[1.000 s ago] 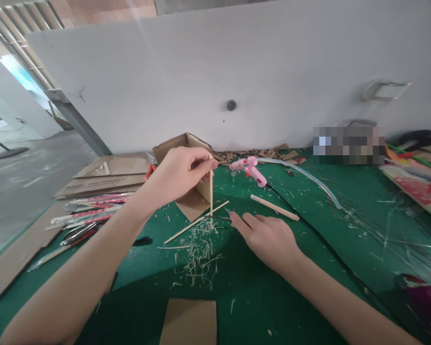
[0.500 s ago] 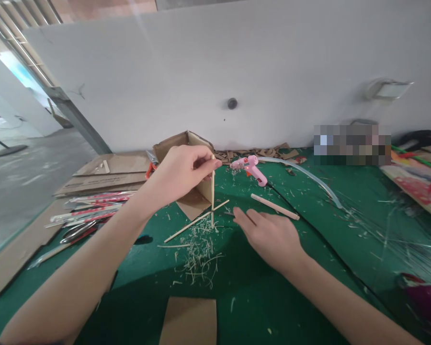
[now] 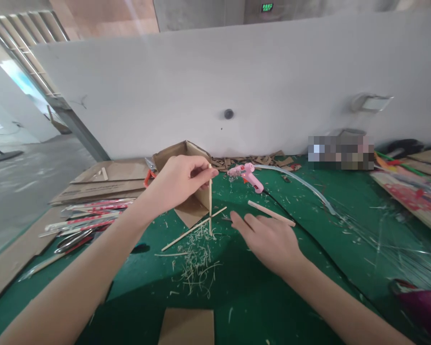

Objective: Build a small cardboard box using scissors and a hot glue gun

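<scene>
My left hand [image 3: 185, 179] pinches the top of a thin wooden stick [image 3: 210, 199], which stands upright beside an open cardboard box [image 3: 194, 211]. My right hand [image 3: 267, 239] is closed low over the table, right of the stick, with the tip of a small thin blade-like tool [image 3: 226, 219] showing at its fingertips. Another thin stick [image 3: 179, 238] lies slantwise at the foot of the upright one. Pale curled shavings [image 3: 201, 268] are scattered below them. Beyond my right hand lie a pink glue gun [image 3: 251, 178] and a pale rod [image 3: 271, 213].
Wrapped sticks [image 3: 89, 211], scissors [image 3: 73, 239] and cardboard sheets [image 3: 100, 191] lie at the left. A cardboard piece [image 3: 187, 328] is at the near edge. A black cord [image 3: 319, 239], clear strands and a purple object [image 3: 422, 306] are on the right.
The view has tilted up slightly, so everything sits lower in the picture and an exit sign shows. Both hands keep nearly the same pose over the table.
</scene>
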Tool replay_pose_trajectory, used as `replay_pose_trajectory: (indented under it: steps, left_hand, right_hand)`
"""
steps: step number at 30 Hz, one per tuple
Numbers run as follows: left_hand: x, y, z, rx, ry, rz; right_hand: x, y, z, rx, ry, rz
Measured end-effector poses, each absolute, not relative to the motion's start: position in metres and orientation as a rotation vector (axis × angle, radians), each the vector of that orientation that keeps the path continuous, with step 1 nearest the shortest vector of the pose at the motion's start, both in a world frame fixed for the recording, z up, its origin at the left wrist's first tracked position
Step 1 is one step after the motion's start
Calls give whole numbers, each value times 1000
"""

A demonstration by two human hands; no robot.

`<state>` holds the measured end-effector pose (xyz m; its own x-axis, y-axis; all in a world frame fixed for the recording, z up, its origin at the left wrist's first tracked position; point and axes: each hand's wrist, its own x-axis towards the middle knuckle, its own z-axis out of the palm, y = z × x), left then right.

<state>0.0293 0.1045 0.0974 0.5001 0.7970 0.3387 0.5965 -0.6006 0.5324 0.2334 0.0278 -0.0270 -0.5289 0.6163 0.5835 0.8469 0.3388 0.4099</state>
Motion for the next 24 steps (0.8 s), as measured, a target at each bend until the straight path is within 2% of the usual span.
replay_pose_trajectory:
  steps: [3, 8, 13, 17, 24]
  left_hand:
    - [29, 104, 98, 2406, 1155, 813]
    - [29, 104, 98, 2405, 1159, 809]
    - [30, 104, 98, 2407, 1161, 808]
    - [29, 104, 98, 2393, 1169, 777]
    - [29, 104, 97, 2409, 1174, 780]
  right_hand:
    - [234, 29, -24, -1311, -2202, -1038]
    - [232, 27, -28, -1326, -2372, -909]
    - [228, 29, -30, -1340, -2217, -971]
    - [227, 28, -30, -1335, -2369, -852]
    - [236, 31, -27, -1315, -2175, -970]
